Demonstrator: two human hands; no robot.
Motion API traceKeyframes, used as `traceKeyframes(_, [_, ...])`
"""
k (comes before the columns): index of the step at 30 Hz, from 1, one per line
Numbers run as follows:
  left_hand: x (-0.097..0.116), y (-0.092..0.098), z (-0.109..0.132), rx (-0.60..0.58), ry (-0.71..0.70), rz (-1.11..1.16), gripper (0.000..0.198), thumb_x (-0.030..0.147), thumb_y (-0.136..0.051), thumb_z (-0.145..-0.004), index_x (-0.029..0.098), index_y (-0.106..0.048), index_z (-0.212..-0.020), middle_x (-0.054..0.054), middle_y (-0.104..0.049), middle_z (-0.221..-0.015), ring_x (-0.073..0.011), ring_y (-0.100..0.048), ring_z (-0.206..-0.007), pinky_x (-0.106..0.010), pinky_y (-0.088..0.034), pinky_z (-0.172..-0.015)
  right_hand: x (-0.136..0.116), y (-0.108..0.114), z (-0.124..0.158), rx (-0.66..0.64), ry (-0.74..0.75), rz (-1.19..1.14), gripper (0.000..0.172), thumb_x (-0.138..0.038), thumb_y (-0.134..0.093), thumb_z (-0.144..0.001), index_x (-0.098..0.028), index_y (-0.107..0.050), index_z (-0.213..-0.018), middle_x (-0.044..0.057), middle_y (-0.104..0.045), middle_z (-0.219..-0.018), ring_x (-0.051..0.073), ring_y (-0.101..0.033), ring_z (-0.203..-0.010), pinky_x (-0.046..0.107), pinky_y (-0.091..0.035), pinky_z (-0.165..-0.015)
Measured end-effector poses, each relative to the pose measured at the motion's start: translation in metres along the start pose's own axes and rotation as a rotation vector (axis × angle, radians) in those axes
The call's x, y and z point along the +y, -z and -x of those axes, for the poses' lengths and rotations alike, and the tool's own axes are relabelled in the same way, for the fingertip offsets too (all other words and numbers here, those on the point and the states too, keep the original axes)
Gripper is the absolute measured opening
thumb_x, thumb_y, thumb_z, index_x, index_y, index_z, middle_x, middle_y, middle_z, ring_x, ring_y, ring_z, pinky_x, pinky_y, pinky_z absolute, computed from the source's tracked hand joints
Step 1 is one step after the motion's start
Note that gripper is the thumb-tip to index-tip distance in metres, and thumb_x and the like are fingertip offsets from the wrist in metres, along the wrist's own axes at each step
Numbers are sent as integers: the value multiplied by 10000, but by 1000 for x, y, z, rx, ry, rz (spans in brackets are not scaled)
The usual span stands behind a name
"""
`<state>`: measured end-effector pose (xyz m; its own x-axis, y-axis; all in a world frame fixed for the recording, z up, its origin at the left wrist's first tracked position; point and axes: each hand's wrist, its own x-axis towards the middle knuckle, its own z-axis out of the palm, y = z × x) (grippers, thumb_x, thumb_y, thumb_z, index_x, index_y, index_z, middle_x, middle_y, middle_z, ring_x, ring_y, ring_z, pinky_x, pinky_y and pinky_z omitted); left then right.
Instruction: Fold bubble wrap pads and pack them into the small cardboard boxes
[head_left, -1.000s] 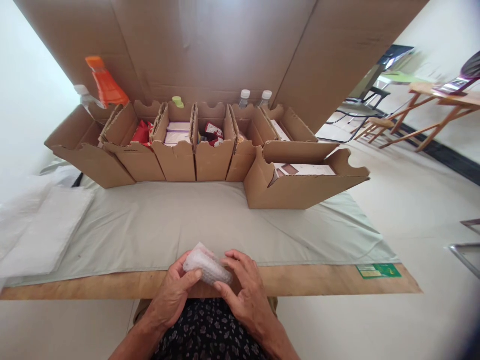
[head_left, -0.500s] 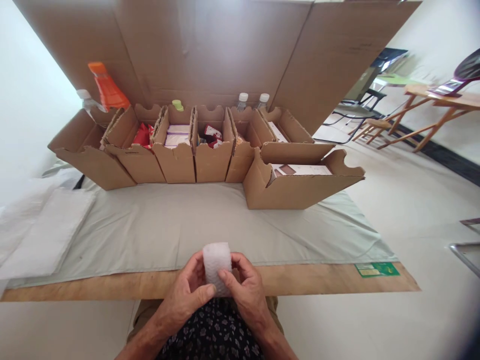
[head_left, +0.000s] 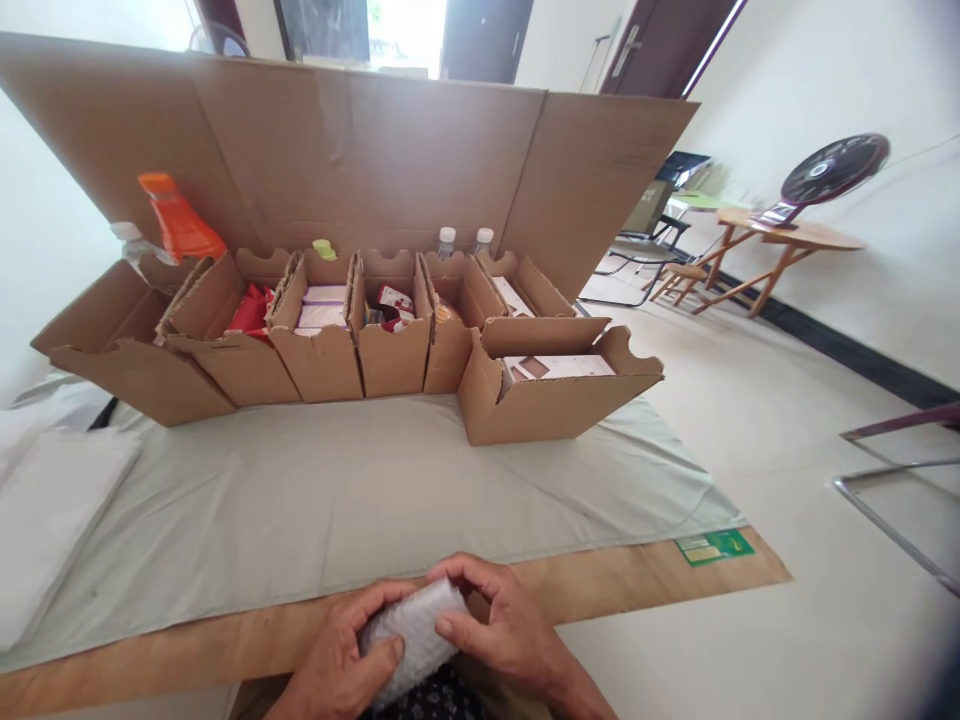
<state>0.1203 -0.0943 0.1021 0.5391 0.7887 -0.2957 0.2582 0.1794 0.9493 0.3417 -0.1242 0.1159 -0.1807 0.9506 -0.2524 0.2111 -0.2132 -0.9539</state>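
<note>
A small bundle of bubble wrap [head_left: 420, 640] is between my hands at the table's front edge, tilted with its upper end toward the right. My left hand [head_left: 349, 650] grips its left side, the thumb lying across the front. My right hand [head_left: 502, 625] closes round the upper right end, thumb pressed on the near face. Whether anything is inside the wrap cannot be seen. At far left on the cloth lies a stack of white wrapping sheets [head_left: 60, 530], apart from both hands.
Several open cardboard bins [head_left: 397, 360] stand in a row with small packages inside. One bin [head_left: 540, 410] sits sideways in front at right, holding a white box [head_left: 559, 367]. Behind are an orange bottle [head_left: 184, 225] and a tall cardboard screen [head_left: 360, 150]. A green packet [head_left: 716, 546] lies at the front right edge.
The bubble wrap bundle has turned from upright to slanted, and both hands have come lower and nearer. My view has lifted and shifted right, showing the doorway and the fan.
</note>
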Motion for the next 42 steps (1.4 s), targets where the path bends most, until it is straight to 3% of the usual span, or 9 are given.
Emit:
traceKeyframes(5, [-10, -5, -12, 158, 7, -17, 378, 384, -676, -782, 245, -738, -1128, -30, -760, -1067, -230, -679, -966, -299, -524, -890, -3, 12, 4, -11, -38, 167, 567, -377, -728, -760, -227, -648, -1301, 75, -717, -1156, 270, -644, -1034, 372, -499, -918])
traceKeyframes(8, [-15, -5, -22, 149, -19, 109, 507, 519, -690, -816, 228, -692, -1231, -53, -740, -1011, -224, -684, -921, -294, -548, -823, -16, 40, 12, 75, -4, 225, 448, -373, -690, -813, -238, -689, -1240, 73, -736, -1137, 272, -663, -1035, 375, -514, -933])
traceKeyframes(13, [-29, -2, -45, 329, -152, 59, 523, 586, -614, -894, 198, -673, -1242, -68, -729, -931, -206, -697, -864, -307, -568, -841, -76, 128, 28, 580, 232, 67, 381, -458, -755, -813, -294, -711, -1155, 43, -755, -980, 230, -698, -826, 318, -572, -711])
traceKeyframes(16, [-45, -6, -56, 465, -247, -86, 362, 477, -632, -918, 234, -698, -1178, -47, -749, -915, -190, -710, -846, -277, -577, -794, -115, 171, 10, 812, 375, 33, 390, -441, -805, -777, -305, -718, -1132, 43, -754, -999, 235, -690, -878, 342, -562, -753])
traceKeyframes(21, [-61, -15, -64, 508, -493, -189, 230, 332, -613, -944, 274, -719, -1139, -35, -757, -893, -174, -716, -803, -255, -581, -751, -143, 216, -61, 595, 284, 120, 325, -463, -746, -785, -224, -705, -1001, 65, -743, -986, 197, -656, -877, 318, -519, -755])
traceKeyframes(25, [-62, -13, -67, 489, -552, -216, 224, 273, -593, -954, 279, -709, -1145, -24, -748, -864, -164, -712, -776, -239, -576, -726, -140, 242, -96, 316, 39, 524, 310, -500, -700, -787, -198, -632, -802, 20, -675, -777, 167, -614, -725, 278, -453, -631])
traceKeyframes(29, [-62, -9, -69, 472, -586, -242, 257, 223, -586, -950, 295, -692, -1174, -9, -751, -856, -150, -714, -759, -219, -574, -715, -154, 230, -99, 425, -16, 1045, 273, -431, -623, -830, -213, -542, -687, -7, -573, -630, 156, -529, -600, 287, -335, -556])
traceKeyframes(34, [-61, -3, -71, 413, -614, -309, 266, 207, -601, -935, 288, -689, -1172, -9, -763, -862, -150, -729, -764, -207, -584, -708, -179, 172, -111, 421, -30, 1399, 181, -341, -591, -862, -188, -669, -918, 92, -732, -869, 263, -667, -807, 314, -369, -638])
traceKeyframes(42, [-59, 2, -72, 383, -639, -348, 232, 221, -591, -942, 254, -699, -1145, -37, -775, -863, -163, -744, -764, -216, -602, -700, -175, 168, -131, 116, -53, 1275, 342, -275, -574, -874, -204, -671, -1195, 78, -767, -1034, 256, -696, -902, 291, -425, -666])
